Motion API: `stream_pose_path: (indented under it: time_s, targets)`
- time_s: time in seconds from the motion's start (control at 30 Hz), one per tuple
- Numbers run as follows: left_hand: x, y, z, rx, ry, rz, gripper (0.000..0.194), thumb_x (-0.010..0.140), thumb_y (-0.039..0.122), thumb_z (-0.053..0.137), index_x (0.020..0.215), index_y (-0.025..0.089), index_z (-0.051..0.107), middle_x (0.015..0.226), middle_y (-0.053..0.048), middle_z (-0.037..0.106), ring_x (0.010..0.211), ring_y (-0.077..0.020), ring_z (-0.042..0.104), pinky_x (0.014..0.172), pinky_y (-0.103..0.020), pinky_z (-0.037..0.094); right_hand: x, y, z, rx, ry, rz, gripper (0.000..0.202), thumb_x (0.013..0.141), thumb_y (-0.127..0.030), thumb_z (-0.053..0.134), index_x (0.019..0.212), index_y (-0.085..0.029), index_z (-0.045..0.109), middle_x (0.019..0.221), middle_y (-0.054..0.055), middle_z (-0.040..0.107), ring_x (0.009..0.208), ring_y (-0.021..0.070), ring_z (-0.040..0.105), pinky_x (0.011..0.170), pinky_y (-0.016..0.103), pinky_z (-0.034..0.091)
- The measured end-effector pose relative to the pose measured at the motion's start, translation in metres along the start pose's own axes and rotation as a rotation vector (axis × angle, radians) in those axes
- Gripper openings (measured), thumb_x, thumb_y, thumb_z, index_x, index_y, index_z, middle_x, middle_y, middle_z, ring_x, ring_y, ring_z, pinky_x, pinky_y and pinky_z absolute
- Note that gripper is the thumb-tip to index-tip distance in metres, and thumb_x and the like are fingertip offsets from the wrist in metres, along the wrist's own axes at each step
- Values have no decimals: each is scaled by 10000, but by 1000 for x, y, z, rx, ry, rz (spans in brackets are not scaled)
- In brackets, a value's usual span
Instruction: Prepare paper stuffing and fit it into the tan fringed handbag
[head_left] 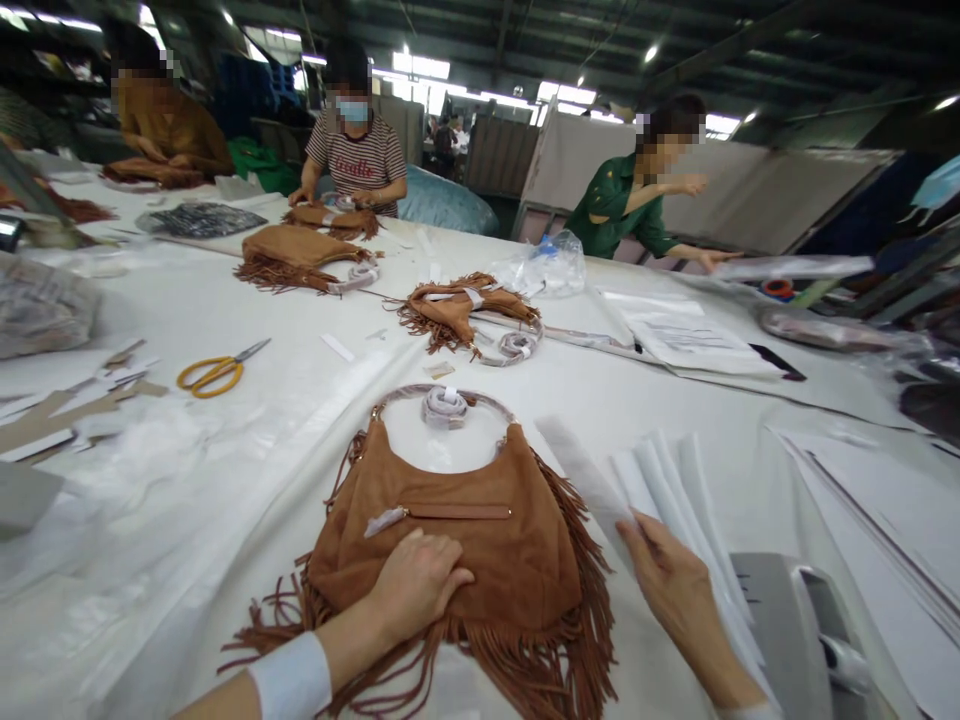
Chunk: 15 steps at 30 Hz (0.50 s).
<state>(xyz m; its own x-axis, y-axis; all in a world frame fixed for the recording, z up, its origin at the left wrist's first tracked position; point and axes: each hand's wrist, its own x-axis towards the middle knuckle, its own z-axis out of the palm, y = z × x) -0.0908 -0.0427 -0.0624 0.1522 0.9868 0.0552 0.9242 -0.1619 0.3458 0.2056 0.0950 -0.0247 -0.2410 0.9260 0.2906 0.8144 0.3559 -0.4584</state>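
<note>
A brown suede handbag (480, 570) with long fringe lies flat on the table in front of me, its front zip pocket facing up. My left hand (420, 577) presses on its lower middle, fingers curled against the suede and thumb out to the right. The wrapped shoulder strap (495, 403) arches away from me, with a coiled strap (444, 407) inside the arch. To the right of the bag, my right hand (667, 565) is closed at the edge of a fanned stack of thin white sheets (675, 480). Its fingertips are partly hidden.
Yellow-handled scissors (212, 377) and cardboard scraps (67, 420) lie left. More fringed bags (469, 310) rest farther back. A grey device (787, 630) sits beside my right forearm, a phone (780, 362) beyond. Co-workers (352, 160) are across the table, one in green (619, 205).
</note>
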Motion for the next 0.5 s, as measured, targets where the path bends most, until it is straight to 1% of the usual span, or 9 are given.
stream_pose_path:
  time_s: [0.03,0.07,0.13,0.2,0.27,0.37,0.43,0.5]
  targets:
    - [-2,1,1,40,34,30,283,978,403,365,872,201,533,847,-36,633,824,-226,589,774,-373,367,1,-16,-3,104,-69,-81,425,919,-522,354,1065,-221,616,1038,103,686,941,248,629,847,324,471]
    - [-5,3,1,86,77,65,279,978,394,367,863,199,530,829,-35,621,796,-220,577,750,-369,361,2,-33,-5,179,-168,-160,407,922,-519,368,1050,-234,629,1006,84,690,925,238,629,828,314,473]
    - [-11,7,2,177,187,145,261,976,370,381,834,196,515,777,-26,590,729,-206,544,692,-359,341,4,-65,-4,263,-331,-288,371,936,-482,380,1018,-239,648,926,65,690,878,225,626,791,312,471]
    - [-16,11,2,237,302,222,249,971,355,402,801,197,492,722,-12,553,670,-194,507,641,-350,314,5,-93,5,300,-464,-383,327,948,-421,393,991,-229,654,880,58,684,836,212,620,761,309,464]
    - [-20,15,2,266,385,281,246,965,356,418,787,197,477,694,-3,528,642,-188,485,611,-345,297,5,-113,17,310,-558,-451,280,948,-362,417,941,-216,656,868,57,682,817,201,616,737,294,454]
    - [-23,20,2,296,430,311,244,963,358,423,789,194,474,686,2,519,627,-185,475,586,-341,293,4,-131,36,264,-643,-513,251,939,-306,450,819,-198,642,821,50,680,778,188,611,693,269,433]
    - [-25,23,3,310,437,286,237,962,353,427,794,193,476,692,2,524,626,-184,479,582,-337,303,3,-137,46,218,-689,-530,238,926,-264,471,767,-192,632,782,40,680,745,177,609,677,256,421]
    - [-26,25,4,311,433,254,221,953,351,451,805,190,480,706,2,534,637,-183,489,585,-334,323,2,-138,54,195,-736,-533,211,905,-227,494,757,-193,640,776,32,689,735,168,614,676,245,415]
